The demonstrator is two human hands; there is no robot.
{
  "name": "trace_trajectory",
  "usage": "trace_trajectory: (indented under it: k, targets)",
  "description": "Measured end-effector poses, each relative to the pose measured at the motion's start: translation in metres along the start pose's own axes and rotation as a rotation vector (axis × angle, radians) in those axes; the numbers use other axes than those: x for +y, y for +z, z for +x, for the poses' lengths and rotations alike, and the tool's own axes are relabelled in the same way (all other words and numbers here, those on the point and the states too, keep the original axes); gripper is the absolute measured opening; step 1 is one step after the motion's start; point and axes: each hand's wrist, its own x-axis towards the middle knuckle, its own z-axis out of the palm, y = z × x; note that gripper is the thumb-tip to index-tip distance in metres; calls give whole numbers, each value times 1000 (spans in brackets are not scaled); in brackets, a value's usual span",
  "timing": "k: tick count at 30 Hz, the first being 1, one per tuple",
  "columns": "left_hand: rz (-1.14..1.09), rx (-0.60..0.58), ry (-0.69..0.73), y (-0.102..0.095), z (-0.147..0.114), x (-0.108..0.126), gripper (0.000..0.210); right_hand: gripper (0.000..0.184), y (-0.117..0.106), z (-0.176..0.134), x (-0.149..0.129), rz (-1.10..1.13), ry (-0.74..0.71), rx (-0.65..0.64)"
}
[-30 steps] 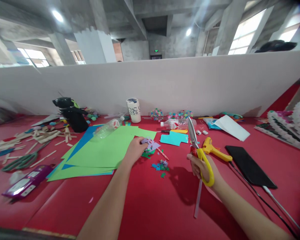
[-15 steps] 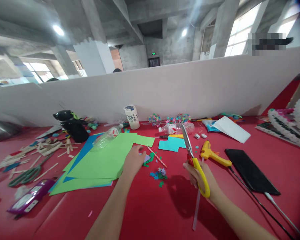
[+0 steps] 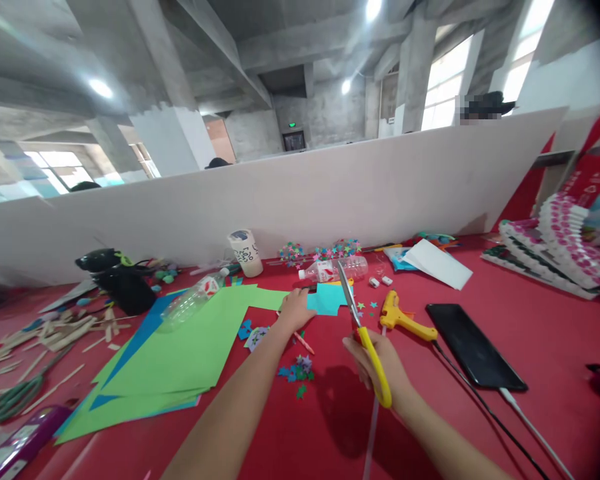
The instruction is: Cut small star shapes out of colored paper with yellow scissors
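Left hand (image 3: 295, 311) moved off purple scraps, now reaching teal paper (image 3: 326, 299), fingers flat on its edge. Right hand (image 3: 377, 360) squeezed round yellow scissors (image 3: 363, 330), blades shut, pointing up. Little cut stars (image 3: 297, 369) lie done; teal paper not cut yet.

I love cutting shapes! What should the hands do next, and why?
Probably pinch the turquoise paper and lift it toward the scissors. The left hand rests at its edge, flat on the red table, while the right hand holds the scissors upright with nothing between the blades.
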Motion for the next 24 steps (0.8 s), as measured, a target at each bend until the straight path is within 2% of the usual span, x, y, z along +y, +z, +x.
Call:
trace_trajectory:
  k: [6,11,12,14,15,17,20,24]
  targets:
    - [-423,174,-44,-3,-8,-6,31,35,2,0,-1,-44,30,-21]
    - [-806,170,-91,-23,-46,-10,26,38,-2,1,-3,-137,47,-85]
    - [-902,170,-99,-28,-56,-11,27,39,-3,1,-3,-172,50,-109]
    - [-1329,211,-168,-38,-75,-13,31,39,-7,-1,-4,-242,39,-161]
    - [-1439,249,-183,-41,-83,-15,32,40,-9,-3,-4,-366,-33,-191]
    - [-1530,323,-192,-46,-94,-18,30,37,-12,-7,-5,-591,-134,-228]
    - [-1582,407,-164,-46,-101,-22,28,35,-13,-12,-7,-733,-132,-281]
    - [-1603,364,-174,-40,-103,-19,32,40,-12,-14,-6,-755,-49,-307]
